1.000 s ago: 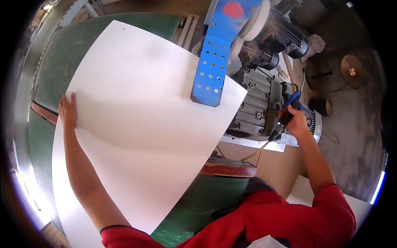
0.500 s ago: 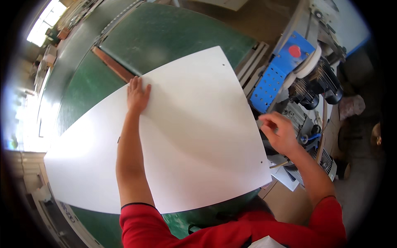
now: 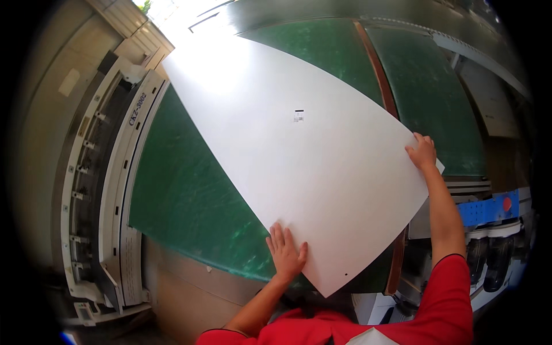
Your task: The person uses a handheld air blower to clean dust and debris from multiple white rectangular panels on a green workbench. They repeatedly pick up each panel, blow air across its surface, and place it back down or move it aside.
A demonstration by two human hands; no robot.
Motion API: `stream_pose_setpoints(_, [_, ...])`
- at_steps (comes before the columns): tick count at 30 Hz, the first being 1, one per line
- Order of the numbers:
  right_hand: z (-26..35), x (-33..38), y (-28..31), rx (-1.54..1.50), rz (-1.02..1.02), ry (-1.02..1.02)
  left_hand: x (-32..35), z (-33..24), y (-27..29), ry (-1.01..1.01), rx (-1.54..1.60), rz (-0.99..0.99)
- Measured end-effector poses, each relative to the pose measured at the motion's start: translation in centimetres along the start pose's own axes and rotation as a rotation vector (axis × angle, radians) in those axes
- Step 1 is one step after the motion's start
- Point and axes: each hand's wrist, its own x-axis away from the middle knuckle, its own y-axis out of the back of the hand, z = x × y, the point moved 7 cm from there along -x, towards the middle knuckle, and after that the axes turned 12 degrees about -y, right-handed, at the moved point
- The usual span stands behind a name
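Observation:
A large white panel lies across the green table, with a small label on its face and a dark hole close to the near corner. My left hand rests flat on the panel's near left edge, its fingers spread. On the far right edge, close to a corner, my right hand has its thumb on the top face and its fingers bent at the rim. The undersides of those fingers are hidden.
The green table shows on both sides of the panel, with a brown strip across it. A long white machine stands at the left. At the right is a blue perforated bracket with a red button, beside dark motors.
My view has swung left, and the panel now lies at another angle. My right hand has come from beside the machine onto the panel's edge; my left hand is now at its near edge.

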Motion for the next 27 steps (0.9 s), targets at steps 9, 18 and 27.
stream_pose_setpoints(9, [8.1,17.8,-2.5,0.071,0.136,-0.118,11.5,16.1,5.5,0.110,0.147,-0.266])
stream_pose_setpoints(18, [5.6,44.0,-4.9,-0.062,0.175,-0.129,27.1,31.8,13.0,0.224,0.322,-0.154])
stream_pose_setpoints(27, [6.3,57.2,-14.5,-1.049,1.216,-0.495,40.5,41.8,19.2,0.768,0.173,0.093])
